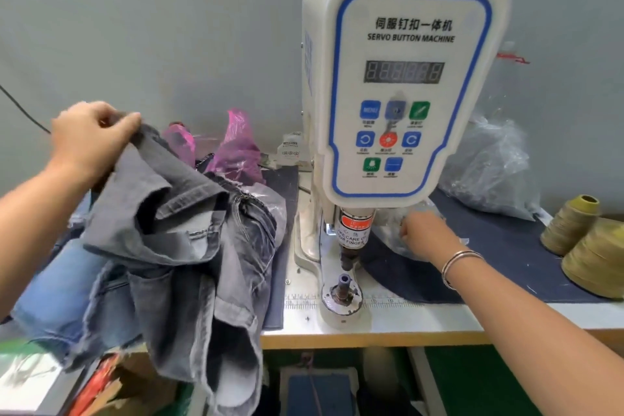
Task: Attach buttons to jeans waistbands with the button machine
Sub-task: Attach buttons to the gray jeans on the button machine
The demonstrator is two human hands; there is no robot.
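1. Nearest us, the grey faded denim jeans (189, 246) hang off the front edge of the white worktop (388, 324), left of the machine, with their length running down from the raised waistband towards the floor.
2. We judge them soft, floppy and fairly heavy, so the stiffer waistband is the sensible place to hold.
3. Our left hand (91, 135) pinches that waistband edge between thumb and curled fingers, lifting it up and to the left, above a folded blue denim pile (57, 287).
4. The lower die post (344, 284) stands bare; no cloth lies on it yet.
5. Our right hand (422, 230) reaches into a clear crinkled plastic bag (435, 243) just right of the press head, fingers curled; whether it holds a button we cannot tell.
6. Behind stands the white servo button machine (401, 78), then pink plastic bags (236, 145) and olive thread cones (574, 226).
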